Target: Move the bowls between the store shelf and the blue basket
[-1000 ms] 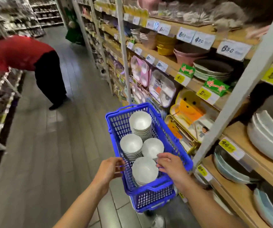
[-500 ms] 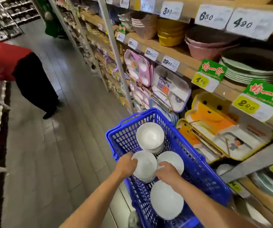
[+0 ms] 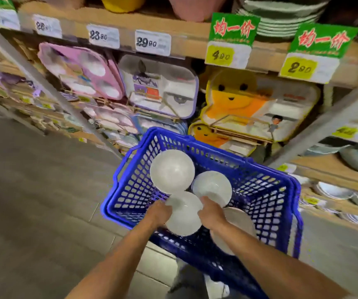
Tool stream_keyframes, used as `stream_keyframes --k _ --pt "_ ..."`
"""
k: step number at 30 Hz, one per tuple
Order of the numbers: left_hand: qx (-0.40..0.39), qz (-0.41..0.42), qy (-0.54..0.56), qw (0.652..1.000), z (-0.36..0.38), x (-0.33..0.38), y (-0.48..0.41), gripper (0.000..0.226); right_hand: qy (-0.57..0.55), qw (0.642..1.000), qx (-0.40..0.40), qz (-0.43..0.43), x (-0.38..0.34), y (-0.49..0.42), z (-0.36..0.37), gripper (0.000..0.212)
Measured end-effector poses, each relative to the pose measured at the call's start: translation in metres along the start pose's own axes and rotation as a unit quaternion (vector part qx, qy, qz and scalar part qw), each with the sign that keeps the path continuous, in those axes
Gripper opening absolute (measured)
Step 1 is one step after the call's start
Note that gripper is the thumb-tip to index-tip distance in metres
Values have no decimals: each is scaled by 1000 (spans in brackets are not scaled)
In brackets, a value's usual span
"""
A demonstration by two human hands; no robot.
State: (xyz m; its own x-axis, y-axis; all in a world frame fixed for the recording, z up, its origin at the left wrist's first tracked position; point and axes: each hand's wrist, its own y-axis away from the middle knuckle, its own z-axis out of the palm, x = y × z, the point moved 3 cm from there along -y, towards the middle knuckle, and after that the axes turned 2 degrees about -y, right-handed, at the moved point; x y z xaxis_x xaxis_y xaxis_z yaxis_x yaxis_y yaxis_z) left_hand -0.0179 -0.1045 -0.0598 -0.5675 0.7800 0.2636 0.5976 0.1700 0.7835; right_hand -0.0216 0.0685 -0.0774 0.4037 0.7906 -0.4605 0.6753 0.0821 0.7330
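A blue plastic basket (image 3: 266, 190) stands in front of the store shelf (image 3: 184, 43). Several stacks of white bowls sit inside it: a tall stack (image 3: 172, 171) at the far left, one (image 3: 212, 187) behind my right hand, one (image 3: 238, 225) partly hidden under my right forearm. Both hands grip a nearer stack of white bowls (image 3: 183, 214): my left hand (image 3: 158, 213) on its left rim, my right hand (image 3: 211, 215) on its right rim.
Divided kids' trays, pink (image 3: 81, 70), white (image 3: 160, 85) and yellow-orange (image 3: 238, 100), lean on the shelf behind the basket. Price tags (image 3: 152, 42) line the shelf edge. Plates (image 3: 333, 190) fill lower shelves at right. A slanted metal upright (image 3: 316, 130) crosses right. Grey floor (image 3: 33, 190) lies left.
The view has swung toward the shelf and closer to the basket; the person in red is out of sight. Both hands have closed on opposite rims of the nearer bowl stack.
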Motion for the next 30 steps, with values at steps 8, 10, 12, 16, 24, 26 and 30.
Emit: stream_keyframes --k 8,10,12,16,24,26,30 --pt "-8 -13 67 998 7 -3 3 39 -2 997 43 69 -13 3 8 44" --pt "-18 -14 87 996 6 -4 3 39 -12 997 31 71 -14 4 6 45" --pt "-20 -20 126 992 1 -5 2 41 -21 996 42 73 -18 5 -1 49" --pt "67 21 266 961 -25 -6 10 83 -147 979 141 2 -43 8 -25 60" --pt "162 117 366 909 -64 5 29 50 -210 949 218 -83 -85 10 -53 40" --pt "157 110 388 902 -68 9 29 51 -243 941 227 -65 -87 8 -56 42" --pt "133 71 438 886 -70 14 25 62 -271 937 218 -37 -88 4 -60 30"
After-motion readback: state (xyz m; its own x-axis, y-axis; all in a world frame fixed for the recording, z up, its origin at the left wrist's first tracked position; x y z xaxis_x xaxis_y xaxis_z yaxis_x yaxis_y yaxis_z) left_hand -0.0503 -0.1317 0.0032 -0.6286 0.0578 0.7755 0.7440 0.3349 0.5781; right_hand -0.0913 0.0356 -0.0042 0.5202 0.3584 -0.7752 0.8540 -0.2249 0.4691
